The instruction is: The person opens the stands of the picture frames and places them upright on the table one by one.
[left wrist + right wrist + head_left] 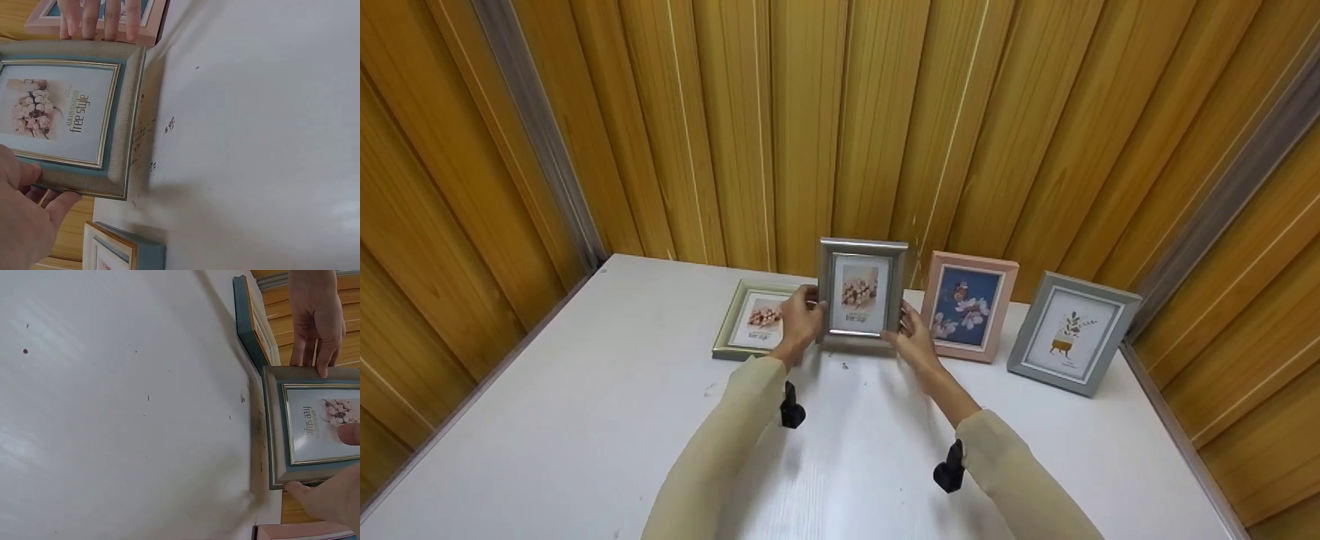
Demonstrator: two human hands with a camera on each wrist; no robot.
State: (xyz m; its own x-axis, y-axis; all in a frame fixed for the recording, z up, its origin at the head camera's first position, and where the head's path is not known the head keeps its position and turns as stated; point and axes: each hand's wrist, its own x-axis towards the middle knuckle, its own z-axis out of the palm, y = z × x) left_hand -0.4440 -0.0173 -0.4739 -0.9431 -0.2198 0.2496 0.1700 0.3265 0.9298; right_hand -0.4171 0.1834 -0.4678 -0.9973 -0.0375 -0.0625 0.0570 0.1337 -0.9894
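Holding silver frame (861, 292) | fingers (323, 360) both sides | specked white table (840, 442) | wood-grain walls (870, 112)

Moderate, diffuse light covers the white table (570, 397), leaving soft shadows beside the sleeves (712, 450) and a darker one along the photo frame (861, 291) near the table's back edge. The frame's metallic trim (864, 244) glints in the head view. Wrist views look greyer, with pale glare patches on the table. Wide-angle distortion splays the wood-grain wall (802, 135); the frame's small lettering (856, 317) blurs in the head view.
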